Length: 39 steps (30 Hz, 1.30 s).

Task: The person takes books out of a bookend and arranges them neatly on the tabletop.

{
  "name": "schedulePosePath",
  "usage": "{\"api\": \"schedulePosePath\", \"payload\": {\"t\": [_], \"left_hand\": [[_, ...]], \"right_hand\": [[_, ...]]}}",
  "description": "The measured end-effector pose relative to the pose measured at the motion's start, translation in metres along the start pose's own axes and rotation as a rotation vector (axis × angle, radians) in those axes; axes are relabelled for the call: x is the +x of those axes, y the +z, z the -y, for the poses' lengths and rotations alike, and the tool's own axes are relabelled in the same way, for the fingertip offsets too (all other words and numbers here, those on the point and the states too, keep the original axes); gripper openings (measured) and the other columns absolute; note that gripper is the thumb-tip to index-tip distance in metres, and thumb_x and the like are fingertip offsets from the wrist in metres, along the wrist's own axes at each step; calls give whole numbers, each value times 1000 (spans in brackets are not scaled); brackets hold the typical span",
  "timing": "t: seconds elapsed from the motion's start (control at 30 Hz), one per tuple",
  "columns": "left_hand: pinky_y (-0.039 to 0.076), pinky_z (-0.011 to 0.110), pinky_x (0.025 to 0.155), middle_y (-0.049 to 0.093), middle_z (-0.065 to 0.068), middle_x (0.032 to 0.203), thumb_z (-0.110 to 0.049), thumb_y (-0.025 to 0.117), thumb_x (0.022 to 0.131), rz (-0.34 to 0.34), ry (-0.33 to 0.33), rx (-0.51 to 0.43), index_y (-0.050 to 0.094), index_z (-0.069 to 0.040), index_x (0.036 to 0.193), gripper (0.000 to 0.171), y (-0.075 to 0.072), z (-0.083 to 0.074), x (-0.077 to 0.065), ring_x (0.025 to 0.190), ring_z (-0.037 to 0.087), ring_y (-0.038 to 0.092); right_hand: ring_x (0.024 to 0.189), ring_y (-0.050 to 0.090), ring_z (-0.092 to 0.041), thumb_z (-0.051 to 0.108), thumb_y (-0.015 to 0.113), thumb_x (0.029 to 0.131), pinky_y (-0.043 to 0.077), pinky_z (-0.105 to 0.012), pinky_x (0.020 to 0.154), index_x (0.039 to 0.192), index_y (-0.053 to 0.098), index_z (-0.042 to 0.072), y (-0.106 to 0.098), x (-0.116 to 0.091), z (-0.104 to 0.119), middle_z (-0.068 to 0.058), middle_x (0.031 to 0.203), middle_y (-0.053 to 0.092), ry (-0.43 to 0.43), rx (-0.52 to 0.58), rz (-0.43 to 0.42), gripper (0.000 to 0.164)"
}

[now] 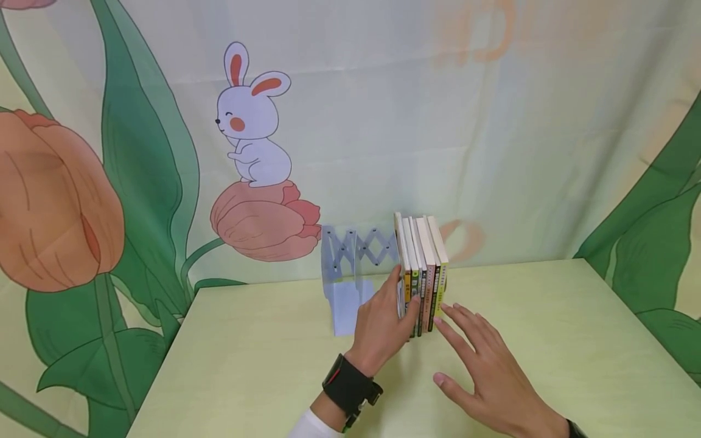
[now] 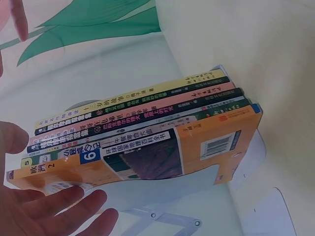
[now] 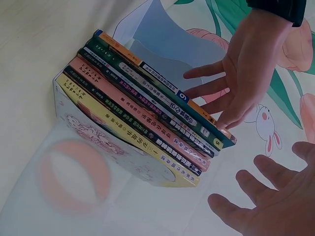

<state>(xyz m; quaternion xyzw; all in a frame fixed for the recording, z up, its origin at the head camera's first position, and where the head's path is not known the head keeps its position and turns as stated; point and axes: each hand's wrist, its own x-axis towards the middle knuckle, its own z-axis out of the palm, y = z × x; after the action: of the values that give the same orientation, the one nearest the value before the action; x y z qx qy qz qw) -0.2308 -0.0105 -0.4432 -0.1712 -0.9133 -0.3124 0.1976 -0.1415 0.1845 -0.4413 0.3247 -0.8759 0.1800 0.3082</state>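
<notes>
Several slim books stand upright in a row at the right end of a pale expandable book rack. An orange-spined book forms the row's left end and a yellow-spined book its right end. My left hand lies along the row's left side, fingers extended beside the orange book and thumb in front of the spines. To the right, my right hand is spread with nothing in it, its fingertips close to the yellow book. A patterned end panel of the rack borders that book.
The rack's crisscross slats extend left of the books to its other end plate. Behind the light green table hangs a cloth backdrop printed with a rabbit and tulips.
</notes>
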Motion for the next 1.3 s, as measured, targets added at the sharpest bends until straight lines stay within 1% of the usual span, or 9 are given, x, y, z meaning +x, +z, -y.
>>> {"api": "schedulePosePath", "payload": {"t": [0.2,0.33,0.47,0.6,0.8,0.9,1.1,1.2,1.3], "left_hand": [[56,34,65,67,11,127,-40,50,100,-33,12,9,36,-10,151,61,1,-3,5,93,23,72],[57,36,66,65,11,129,-40,50,100,-47,13,-1,35,-11,152,61,1,-2,7,94,24,72],[56,34,66,64,10,131,-45,45,102,-47,-2,-23,33,-14,153,61,2,0,10,90,20,72],[54,30,62,68,9,123,-48,41,103,-44,-14,-33,35,-13,152,61,3,2,12,82,16,71],[54,29,61,70,10,117,-44,40,104,-54,6,-35,38,-11,150,57,5,3,16,81,17,72],[54,30,60,70,10,116,-41,40,105,-72,31,7,39,-9,149,55,6,3,17,78,18,72],[52,32,54,71,10,116,-35,39,106,-122,102,124,43,-4,146,50,7,3,17,66,21,70],[49,29,50,73,9,107,-32,41,106,-142,126,164,45,-3,144,48,8,3,18,60,18,67],[43,24,45,73,6,96,-28,46,103,-156,131,168,47,-3,141,46,8,2,19,53,13,62]], "right_hand": [[143,36,-29,53,51,95,8,-30,122,151,41,16,-1,0,-1,-10,154,40,-6,4,-8,67],[143,35,-29,52,52,95,8,-28,121,151,40,16,-1,-1,0,-11,154,41,-5,16,-5,67],[144,34,-28,50,57,93,16,-31,116,152,39,18,0,-3,1,-7,157,37,9,19,19,69],[145,33,-26,47,61,91,24,-40,109,152,38,19,1,-3,1,-5,158,35,22,13,38,71],[145,33,-25,45,64,89,33,-46,103,153,36,20,1,-3,2,-4,158,34,46,8,56,74],[145,33,-24,44,64,89,33,-45,103,154,36,20,1,-3,3,-5,158,35,49,10,59,74],[145,32,-24,44,64,89,32,-44,104,154,35,21,2,-4,2,-8,156,38,48,9,60,74],[145,32,-24,43,65,89,32,-45,104,154,36,21,3,-4,2,-8,156,38,48,11,61,74],[145,32,-24,43,65,89,31,-45,105,154,34,22,4,-4,1,-7,157,37,56,10,74,75]]}}
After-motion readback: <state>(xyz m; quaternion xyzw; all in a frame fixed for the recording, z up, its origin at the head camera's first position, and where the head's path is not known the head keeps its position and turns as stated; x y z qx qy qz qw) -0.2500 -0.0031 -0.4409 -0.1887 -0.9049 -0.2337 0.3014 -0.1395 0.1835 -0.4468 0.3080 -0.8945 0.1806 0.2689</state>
